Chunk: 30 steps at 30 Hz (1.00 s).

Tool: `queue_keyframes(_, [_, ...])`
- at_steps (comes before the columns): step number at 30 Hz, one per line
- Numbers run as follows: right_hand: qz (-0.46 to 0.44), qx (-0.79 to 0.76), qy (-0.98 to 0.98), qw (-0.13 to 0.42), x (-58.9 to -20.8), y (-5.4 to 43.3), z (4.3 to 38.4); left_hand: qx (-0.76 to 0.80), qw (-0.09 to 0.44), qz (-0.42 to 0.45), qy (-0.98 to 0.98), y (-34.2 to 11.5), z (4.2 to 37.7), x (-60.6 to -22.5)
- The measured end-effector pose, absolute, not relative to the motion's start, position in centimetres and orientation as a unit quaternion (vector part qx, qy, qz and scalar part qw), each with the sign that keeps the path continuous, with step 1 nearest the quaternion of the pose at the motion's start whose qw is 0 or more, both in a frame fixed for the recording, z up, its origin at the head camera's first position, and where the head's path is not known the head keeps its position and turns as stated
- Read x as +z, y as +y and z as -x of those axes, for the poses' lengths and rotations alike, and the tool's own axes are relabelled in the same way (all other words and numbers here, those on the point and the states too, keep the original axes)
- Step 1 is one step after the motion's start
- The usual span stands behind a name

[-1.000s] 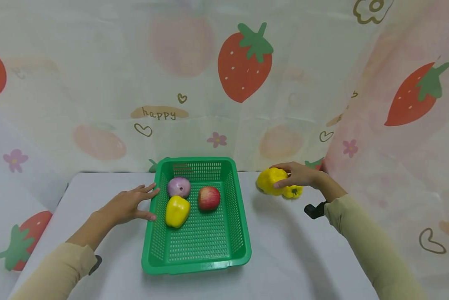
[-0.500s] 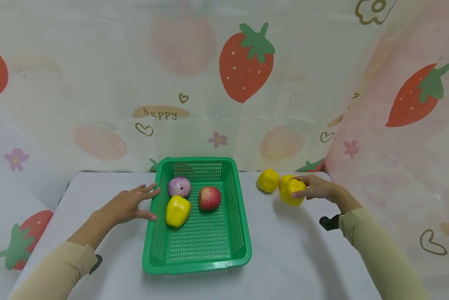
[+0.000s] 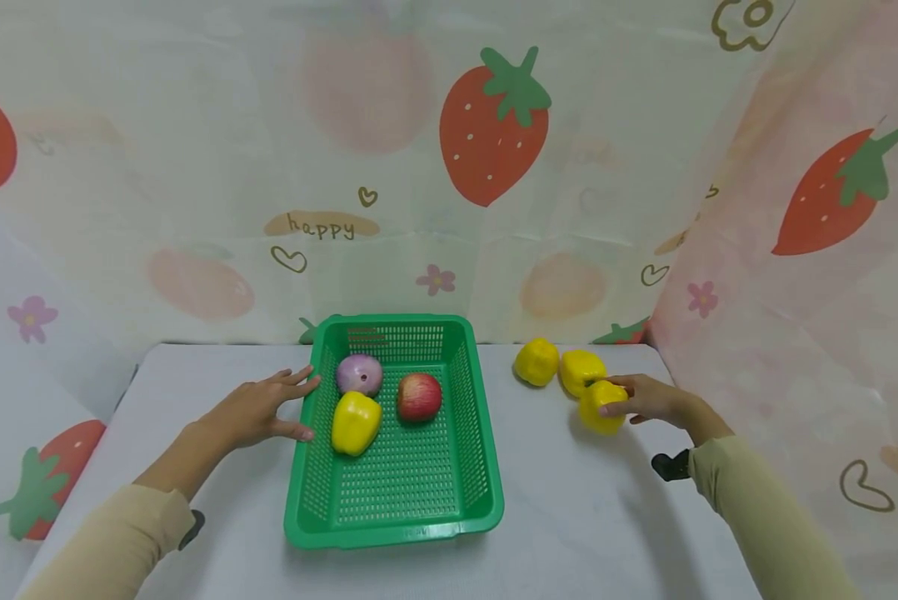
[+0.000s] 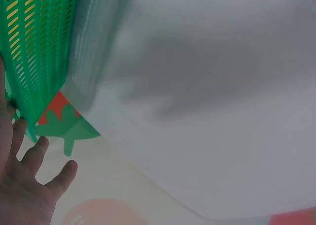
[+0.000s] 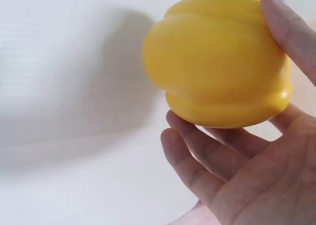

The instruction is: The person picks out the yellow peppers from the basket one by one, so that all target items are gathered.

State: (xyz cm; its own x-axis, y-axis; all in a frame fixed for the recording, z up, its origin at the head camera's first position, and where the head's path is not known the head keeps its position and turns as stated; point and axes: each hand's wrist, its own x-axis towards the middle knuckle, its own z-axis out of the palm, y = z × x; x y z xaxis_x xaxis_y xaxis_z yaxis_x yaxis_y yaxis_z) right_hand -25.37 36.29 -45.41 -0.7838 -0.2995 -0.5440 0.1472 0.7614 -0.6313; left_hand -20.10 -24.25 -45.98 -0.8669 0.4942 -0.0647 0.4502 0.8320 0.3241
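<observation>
My right hand (image 3: 655,398) grips a yellow bell pepper (image 3: 601,408) between thumb and fingers, on the right side of the table. In the right wrist view that bell pepper (image 5: 222,62) sits against the thumb and fingertips, its shadow on the cloth. Two more yellow bell peppers stand just behind it: one (image 3: 581,371) right beside the held one, another (image 3: 536,362) further left. My left hand (image 3: 257,410) has its fingers spread at the left rim of a green basket (image 3: 486,492). In the left wrist view the fingers (image 4: 34,156) show near the basket's wall (image 4: 44,47).
Inside the basket lie a purple round vegetable (image 3: 359,375), a yellow bell pepper (image 3: 356,423) and a red apple (image 3: 419,397). A white cloth covers the table (image 3: 554,517). Behind it hangs a strawberry-print curtain (image 3: 389,275), which also runs along the right side.
My right hand has carried the held bell pepper rightward and nearer to me, past the other two, which now show fully. The left hand and the basket have stayed put.
</observation>
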Motion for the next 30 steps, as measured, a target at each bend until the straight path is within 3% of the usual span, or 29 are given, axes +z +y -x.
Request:
queue_keyframes(13, [-0.018, -0.375, 0.874, 0.310, -48.1, 36.9, 24.9, 0.155, 0.077, -0.247, 0.953, -24.2, 20.0, -46.1])
queue_keyframes(30, [-0.003, -0.373, 0.872, 0.316, -48.0, 36.9, 24.7, 0.150, 0.069, -0.255, 0.953, -24.3, 20.1, -46.0])
